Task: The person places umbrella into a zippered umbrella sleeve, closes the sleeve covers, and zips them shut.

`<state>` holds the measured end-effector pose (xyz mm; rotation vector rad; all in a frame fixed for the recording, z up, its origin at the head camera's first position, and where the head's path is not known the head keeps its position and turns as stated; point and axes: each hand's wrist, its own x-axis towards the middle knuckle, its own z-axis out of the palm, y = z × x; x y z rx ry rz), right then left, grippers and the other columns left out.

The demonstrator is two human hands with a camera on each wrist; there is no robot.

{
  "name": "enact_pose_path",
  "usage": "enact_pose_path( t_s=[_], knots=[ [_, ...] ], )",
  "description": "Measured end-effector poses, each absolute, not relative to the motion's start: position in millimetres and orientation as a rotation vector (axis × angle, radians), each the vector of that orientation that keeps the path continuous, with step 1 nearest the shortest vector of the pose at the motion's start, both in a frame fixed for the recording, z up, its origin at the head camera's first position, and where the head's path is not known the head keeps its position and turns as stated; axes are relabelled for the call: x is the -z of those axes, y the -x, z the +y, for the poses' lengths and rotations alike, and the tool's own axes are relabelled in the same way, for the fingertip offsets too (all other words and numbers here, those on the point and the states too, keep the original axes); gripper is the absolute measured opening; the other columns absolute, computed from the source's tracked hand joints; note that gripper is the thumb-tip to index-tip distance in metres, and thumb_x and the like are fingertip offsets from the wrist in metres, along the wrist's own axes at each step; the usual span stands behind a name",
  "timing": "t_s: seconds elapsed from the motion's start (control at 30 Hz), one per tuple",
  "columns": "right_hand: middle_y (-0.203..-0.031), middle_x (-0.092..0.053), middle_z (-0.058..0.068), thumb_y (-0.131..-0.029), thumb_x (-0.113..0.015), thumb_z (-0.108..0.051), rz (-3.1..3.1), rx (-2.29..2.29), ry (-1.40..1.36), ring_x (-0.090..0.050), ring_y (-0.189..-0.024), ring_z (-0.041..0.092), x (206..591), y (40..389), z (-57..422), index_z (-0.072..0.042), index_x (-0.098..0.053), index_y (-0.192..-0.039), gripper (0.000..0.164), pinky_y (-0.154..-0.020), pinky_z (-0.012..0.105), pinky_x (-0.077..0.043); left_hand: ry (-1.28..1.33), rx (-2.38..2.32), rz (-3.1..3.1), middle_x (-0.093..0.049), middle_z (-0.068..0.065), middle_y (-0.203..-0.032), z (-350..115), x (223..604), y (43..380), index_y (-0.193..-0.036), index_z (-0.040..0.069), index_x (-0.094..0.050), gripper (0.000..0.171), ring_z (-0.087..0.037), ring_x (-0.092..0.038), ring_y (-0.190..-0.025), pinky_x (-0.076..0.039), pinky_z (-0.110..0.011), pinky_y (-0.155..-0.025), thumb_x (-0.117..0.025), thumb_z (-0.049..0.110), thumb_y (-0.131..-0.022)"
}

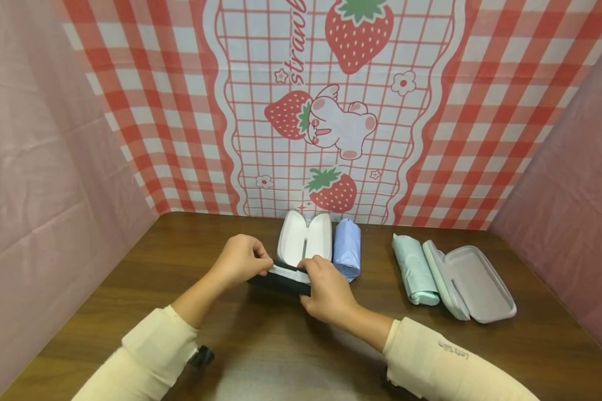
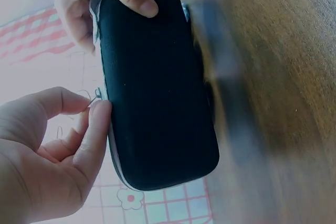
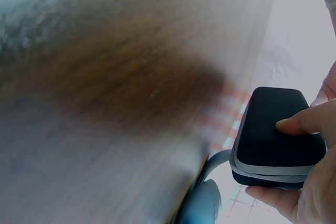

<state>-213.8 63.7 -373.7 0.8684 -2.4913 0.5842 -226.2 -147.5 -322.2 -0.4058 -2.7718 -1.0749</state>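
A black hard-shell zip case [image 1: 280, 285] with a pale zip band is held up over the table in front of me. My right hand [image 1: 328, 289] grips one end, its thumb pressed on the black face and its fingers round the other side, as the right wrist view shows. At the zip edge, my left hand [image 1: 243, 256] pinches the small metal zipper pull [image 2: 97, 94] between thumb and finger. In the left wrist view the black face [image 2: 157, 93] looks smooth and plain. Whatever the case contains is hidden.
Behind the black case lies an open white case [image 1: 319, 239], with a blue wrapped bundle [image 1: 347, 248] beside it. Farther right are a mint wrapped bundle [image 1: 412, 267] and an open mint case [image 1: 481, 281]. A checked strawberry cloth [image 1: 190, 111] hangs behind the wooden table [image 1: 145, 289].
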Motion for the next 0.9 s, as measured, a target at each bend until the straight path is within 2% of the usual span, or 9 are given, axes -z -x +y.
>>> enact_pose_path(
  t_s=[0.2, 0.47, 0.67, 0.77, 0.9],
  knots=[
    [-0.092, -0.057, 0.004, -0.057, -0.087, -0.006, -2.509, -0.597, -0.853, -0.057, -0.087, 0.024, 374, 214, 70, -0.006, -0.06, -0.106, 0.056, -0.071, 0.038, -0.05, 0.29, 1.166, -2.774, -0.065, 0.002, -0.056, -160, 321, 228, -0.063, 0.007, -0.067, 0.015, -0.011, -0.062, -0.054, -0.039, -0.024, -0.046, -0.069, 0.01, -0.078],
    [-0.093, -0.057, 0.006, -0.058, -0.086, -0.004, -2.5, -0.616, -0.876, -0.057, -0.087, 0.024, 372, 214, 77, -0.006, -0.06, -0.107, 0.056, -0.075, 0.038, -0.049, 0.162, 1.406, -2.741, -0.07, -0.008, -0.069, -183, 324, 235, -0.072, -0.003, -0.07, 0.014, -0.023, -0.071, -0.067, -0.049, -0.021, -0.052, -0.068, 0.005, -0.084],
    [-0.096, -0.059, 0.005, -0.059, -0.088, -0.006, -2.553, -0.669, -0.866, -0.058, -0.09, 0.022, 372, 213, 78, -0.006, -0.061, -0.107, 0.055, -0.08, 0.037, -0.049, 0.117, 1.524, -2.723, -0.07, -0.011, -0.069, -192, 329, 236, -0.076, -0.006, -0.069, 0.013, -0.023, -0.071, -0.065, -0.055, -0.027, -0.062, -0.066, 0.003, -0.084],
    [-0.099, -0.06, 0.005, -0.06, -0.088, -0.008, -2.591, -0.747, -0.873, -0.058, -0.093, 0.021, 373, 212, 78, -0.004, -0.062, -0.107, 0.055, -0.083, 0.038, -0.05, 0.068, 1.686, -2.683, -0.069, -0.011, -0.068, -195, 333, 237, -0.077, -0.009, -0.067, 0.012, -0.023, -0.07, -0.064, -0.058, -0.034, -0.067, -0.063, 0.0, -0.085],
    [-0.103, -0.063, 0.006, -0.062, -0.088, -0.009, -2.678, -0.882, -0.881, -0.059, -0.097, 0.021, 375, 214, 80, -0.003, -0.063, -0.107, 0.053, -0.087, 0.04, -0.048, -0.017, 1.867, -2.612, -0.066, -0.009, -0.067, -194, 339, 236, -0.076, -0.009, -0.062, 0.011, -0.016, -0.067, -0.06, -0.058, -0.038, -0.07, -0.061, -0.001, -0.084]
  ],
)
